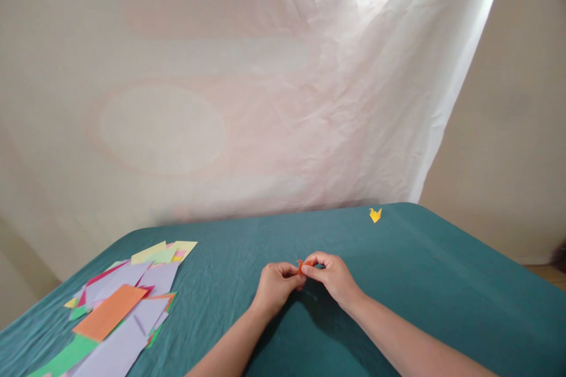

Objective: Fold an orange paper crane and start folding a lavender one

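Between my two hands is a small piece of orange folded paper (300, 267), held just above the table's middle. One narrow tip of it sticks up; my fingers cover most of the rest. My left hand (277, 287) pinches it from the left with thumb and forefinger. From the right, my right hand (332, 276) pinches it too, and the fingertips of both hands nearly meet. Farther back on the right lies a small yellow origami crane (375, 215), apart from both hands.
A loose, overlapping pile of coloured paper sheets (110, 312) in purple, orange, green, yellow and pink covers the table's left side. A dark green cloth (442, 283) covers the table. Behind its far edge hangs a pale, wrinkled sheet (265, 118).
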`<state>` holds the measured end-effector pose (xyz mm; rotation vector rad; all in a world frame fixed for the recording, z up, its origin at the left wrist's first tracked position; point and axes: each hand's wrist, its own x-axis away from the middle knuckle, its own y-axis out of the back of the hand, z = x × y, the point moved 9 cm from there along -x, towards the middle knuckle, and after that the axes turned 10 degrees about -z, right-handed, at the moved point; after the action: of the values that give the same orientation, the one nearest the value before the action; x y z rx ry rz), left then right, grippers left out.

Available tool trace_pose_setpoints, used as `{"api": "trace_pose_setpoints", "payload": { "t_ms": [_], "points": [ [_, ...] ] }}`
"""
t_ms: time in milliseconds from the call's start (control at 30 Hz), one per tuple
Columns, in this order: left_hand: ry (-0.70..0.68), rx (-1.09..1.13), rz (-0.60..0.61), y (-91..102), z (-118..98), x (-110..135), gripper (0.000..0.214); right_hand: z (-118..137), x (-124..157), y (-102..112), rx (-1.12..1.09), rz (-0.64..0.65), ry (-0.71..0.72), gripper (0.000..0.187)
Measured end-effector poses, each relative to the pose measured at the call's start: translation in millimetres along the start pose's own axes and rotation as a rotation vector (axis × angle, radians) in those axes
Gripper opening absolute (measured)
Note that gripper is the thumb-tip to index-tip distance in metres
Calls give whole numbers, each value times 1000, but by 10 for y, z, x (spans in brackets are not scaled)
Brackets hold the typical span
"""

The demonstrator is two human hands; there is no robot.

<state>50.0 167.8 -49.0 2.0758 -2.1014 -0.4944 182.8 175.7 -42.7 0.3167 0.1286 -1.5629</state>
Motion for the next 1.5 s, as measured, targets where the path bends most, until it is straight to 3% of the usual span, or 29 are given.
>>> {"api": "trace_pose_setpoints", "payload": {
  "t_ms": [133, 367, 633, 800, 1000, 1200, 1500],
  "points": [
    [3, 19, 19, -27, -31, 25, 20, -30, 0, 10, 5, 0, -23, 24],
    [-29, -7, -61, 105, -96, -14, 24, -88, 27, -76, 22, 64, -52, 24],
    [-73, -113, -109, 121, -56, -28, 18, 16, 14, 27, 194, -65, 47, 13],
    [-131, -211, -176, 190, -113, -7, 17, 77, 39, 14, 265, -78, 118, 8],
    [-183, -246, -122, 206, -173, -39, 6, 95, 38, 32, 316, -67, 178, 3],
    [-208, -186, -57, 233, -143, -77, 37, 115, 48, 47, 341, -31, 208, 14],
    [-207, -174, -38, 279, -132, -126, 17, 138, 51, 65, 359, -28, 226, 11]
  ]
}}
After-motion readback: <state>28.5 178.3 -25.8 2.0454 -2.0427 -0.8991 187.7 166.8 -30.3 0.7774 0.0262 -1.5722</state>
